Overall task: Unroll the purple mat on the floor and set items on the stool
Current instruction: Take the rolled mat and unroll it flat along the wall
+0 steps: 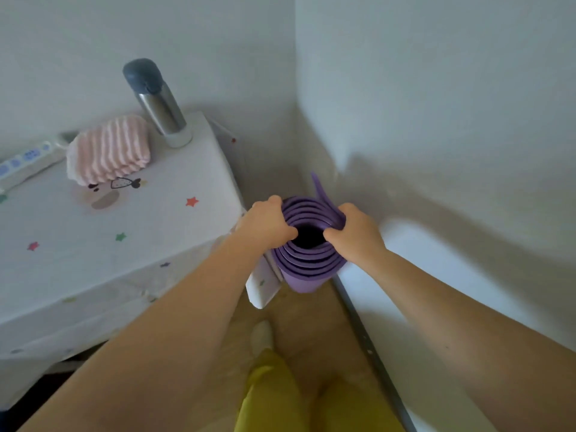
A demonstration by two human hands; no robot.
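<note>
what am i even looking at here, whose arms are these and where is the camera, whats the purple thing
There is no machine here. A person wears one wide-angle camera on the head, looking forward and down, so the two bare arms reaching in from the bottom are that person's own. The wide lens bends the walls and edges.

The purple thing is a rolled-up mat, standing on end in a corner between a cloth-covered surface and the wall. You look down into its spiral end. The left hand and the right hand each grip the top rim, one on each side, fingers hooked into the roll.

On the cloth lie a folded pink striped towel, a steel flask with a grey cap and, at the left edge, what looks like a remote control. Below are yellow trousers and a socked foot.
</note>
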